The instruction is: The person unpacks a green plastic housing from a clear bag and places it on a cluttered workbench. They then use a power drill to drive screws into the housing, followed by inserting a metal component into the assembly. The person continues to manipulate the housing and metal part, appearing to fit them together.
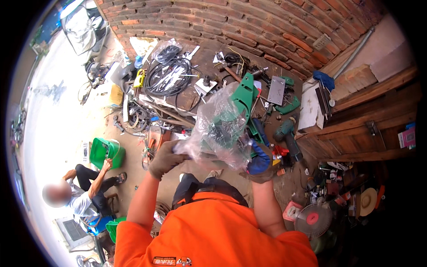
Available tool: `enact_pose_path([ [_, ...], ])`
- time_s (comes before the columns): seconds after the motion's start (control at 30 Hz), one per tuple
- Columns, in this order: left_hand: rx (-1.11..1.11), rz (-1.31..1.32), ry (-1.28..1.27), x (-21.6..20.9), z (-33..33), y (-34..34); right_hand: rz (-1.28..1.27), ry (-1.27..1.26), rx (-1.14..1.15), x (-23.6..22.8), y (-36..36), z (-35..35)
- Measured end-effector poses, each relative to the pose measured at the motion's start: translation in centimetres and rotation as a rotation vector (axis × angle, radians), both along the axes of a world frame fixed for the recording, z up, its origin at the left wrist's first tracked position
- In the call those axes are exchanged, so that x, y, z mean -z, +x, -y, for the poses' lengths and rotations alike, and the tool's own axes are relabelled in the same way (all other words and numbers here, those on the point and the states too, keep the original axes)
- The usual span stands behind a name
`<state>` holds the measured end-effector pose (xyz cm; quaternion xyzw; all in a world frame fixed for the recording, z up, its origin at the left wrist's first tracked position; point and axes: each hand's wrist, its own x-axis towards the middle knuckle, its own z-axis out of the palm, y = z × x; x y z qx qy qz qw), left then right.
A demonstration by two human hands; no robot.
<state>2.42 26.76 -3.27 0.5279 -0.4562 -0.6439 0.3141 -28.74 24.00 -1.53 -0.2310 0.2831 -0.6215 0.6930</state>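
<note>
- and here's crinkled clear film: the plastic bag point(218, 124), hanging mid-frame, glossy and bulging
- left hand point(165, 161), in a dull brown glove: grip pinching the bag's lower left edge
- smooth, angular green casing point(243, 99) rising just above; inside or behind the film, hard to say
- right hand point(262, 174), at the bag's lower right: fingers hidden, can't tell its grip
- bag's looking cloudy, green and dark shapes blurring through
</note>
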Motion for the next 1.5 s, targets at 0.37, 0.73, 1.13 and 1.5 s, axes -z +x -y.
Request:
enact_pose_path([
  [0.37, -0.549, 0.2, -0.379, 8.0, -3.0, 6.7, 0.579, -0.113, -0.193, 2.4, -0.4, 8.0],
  [0.73, -0.088, 0.482, -0.682, 10.3, 2.7, 14.1, 0.051, 0.002, -0.287, -1.8, 13.0, 11.2],
  [1.13, -0.303, 0.78, 0.089, 6.0, 8.6, 34.5, -0.175, 0.054, -0.244, -6.7, 23.9, 16.9],
  [1.5, -0.56, -0.502, 0.377, 14.6, 12.5, 39.3, -0.24, 0.083, -0.154, -5.0, 24.6, 17.3],
])
